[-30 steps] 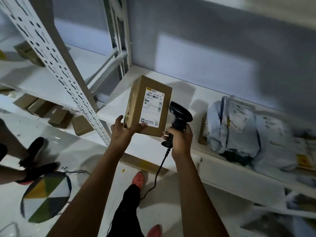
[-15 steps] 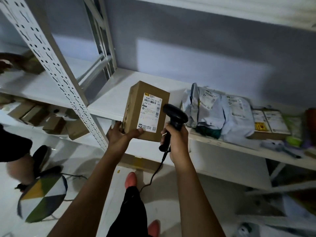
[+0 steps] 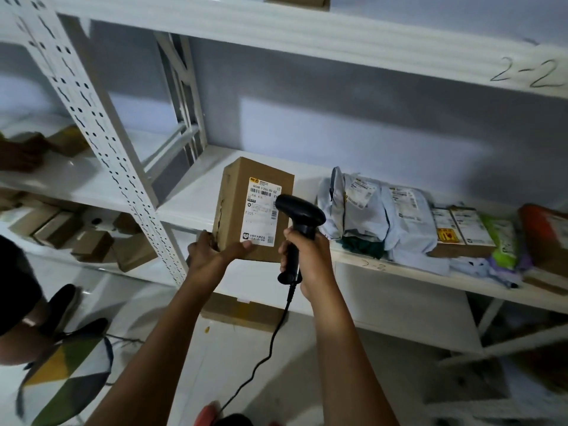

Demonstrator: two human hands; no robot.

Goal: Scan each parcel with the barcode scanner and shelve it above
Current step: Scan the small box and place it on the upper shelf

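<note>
A brown cardboard parcel (image 3: 239, 192) with a white shipping label stands upright in front of the middle shelf (image 3: 190, 201). My left hand (image 3: 215, 253) grips its lower left corner, thumb across the bottom of the label. My right hand (image 3: 307, 253) grips the handle of a black corded barcode scanner (image 3: 299, 212), whose head points at the label and overlaps its right edge. Above runs a white shelf (image 3: 307, 35) marked "2-2", with the bottom of a box visible on it.
Grey mailer bags (image 3: 368, 210), flat boxes and coloured packets lie on the middle shelf to the right. A perforated white upright (image 3: 101, 149) stands left. Small boxes (image 3: 61, 232) fill the left bay's lower shelf. Another person (image 3: 18, 302) and a multicoloured stool (image 3: 67, 373) are at the lower left.
The view has tilted upward, so the shelf marked "2-2" now shows. The parcel and scanner stay together in my hands, held at about the same spot before the middle shelf.
</note>
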